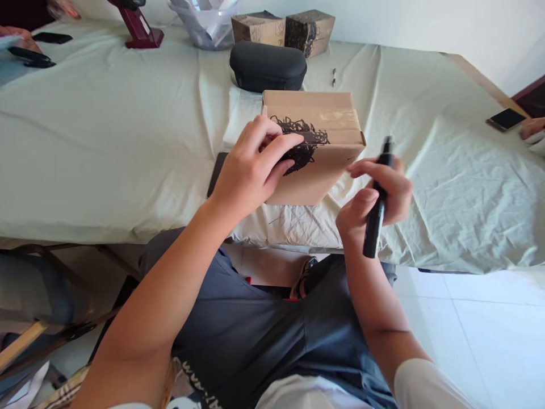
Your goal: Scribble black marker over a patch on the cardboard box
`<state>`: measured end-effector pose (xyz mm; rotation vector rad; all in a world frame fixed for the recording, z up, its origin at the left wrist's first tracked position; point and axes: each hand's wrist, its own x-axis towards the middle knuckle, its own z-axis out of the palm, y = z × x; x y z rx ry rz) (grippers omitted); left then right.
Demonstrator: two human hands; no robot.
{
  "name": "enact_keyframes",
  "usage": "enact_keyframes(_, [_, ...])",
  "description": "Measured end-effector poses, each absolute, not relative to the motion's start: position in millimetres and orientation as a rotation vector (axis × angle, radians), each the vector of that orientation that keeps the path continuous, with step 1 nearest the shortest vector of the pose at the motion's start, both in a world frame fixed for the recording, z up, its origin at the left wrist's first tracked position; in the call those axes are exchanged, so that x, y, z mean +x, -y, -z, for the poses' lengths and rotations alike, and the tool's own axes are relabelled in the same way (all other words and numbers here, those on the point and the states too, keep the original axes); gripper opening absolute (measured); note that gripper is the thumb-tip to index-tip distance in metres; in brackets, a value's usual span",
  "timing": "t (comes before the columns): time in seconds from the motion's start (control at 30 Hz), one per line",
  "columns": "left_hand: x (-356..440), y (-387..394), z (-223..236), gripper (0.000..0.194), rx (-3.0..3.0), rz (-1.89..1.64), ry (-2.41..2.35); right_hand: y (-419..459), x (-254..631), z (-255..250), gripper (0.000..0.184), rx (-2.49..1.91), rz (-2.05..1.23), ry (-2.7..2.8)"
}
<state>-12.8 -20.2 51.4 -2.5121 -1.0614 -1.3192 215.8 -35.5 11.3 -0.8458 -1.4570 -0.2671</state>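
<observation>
A brown cardboard box (313, 182) stands at the table's near edge, with clear tape on its top. Black scribbles (304, 156) run over the edge between its top and front faces. My left hand (251, 162) grips the box at its left side, fingers on the top edge and thumb against the front face. Right of the box, apart from it, my right hand (394, 190) is closed around a black marker (374, 224). The marker is held nearly upright, its dark end pointing away from me, slightly blurred.
Behind the box lies a black hard case (268, 65), with two scribbled cartons (259, 28) farther back. A clear plastic bin (206, 25) and a maroon scanner stand (145, 37) are at the back left. Other people's hands show at both sides, the right one near a phone (506, 119).
</observation>
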Motion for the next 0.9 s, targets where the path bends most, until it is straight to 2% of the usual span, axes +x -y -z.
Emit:
enact_keyframes(0.1, [-17, 19, -52, 0.032, -2.567, 1.458, 0.999, 29, 199, -11, 0.043, -0.768, 0.219, 1.499])
enact_keyframes(0.23, [-12, 20, -50, 0.036, -2.561, 1.612, 0.943, 20, 178, -14, 0.018, -0.691, 0.211, 1.450])
enact_keyframes(0.33, [-11, 20, -48, 0.038, -2.576, 1.650, 0.921, 16, 174, -14, 0.010, -0.580, 0.222, 1.463])
enact_keyframes(0.43, [-12, 19, -48, 0.039, -2.597, 1.648, 0.936, 15, 177, -10, 0.012, -0.548, 0.206, 1.509])
enact_keyframes(0.7, [-12, 21, -52, 0.036, -2.591, 1.644, 0.985, 10, 184, 8, 0.032, -0.903, 0.226, 1.720])
enact_keyframes(0.83, [-12, 23, -53, 0.026, -2.543, 1.565, 0.991, 26, 189, 5, 0.031, -0.809, 0.074, 1.577])
enact_keyframes(0.9, [-13, 21, -52, 0.021, -2.492, 1.556, 1.007, 36, 201, -1, 0.034, -0.902, -0.081, 1.465])
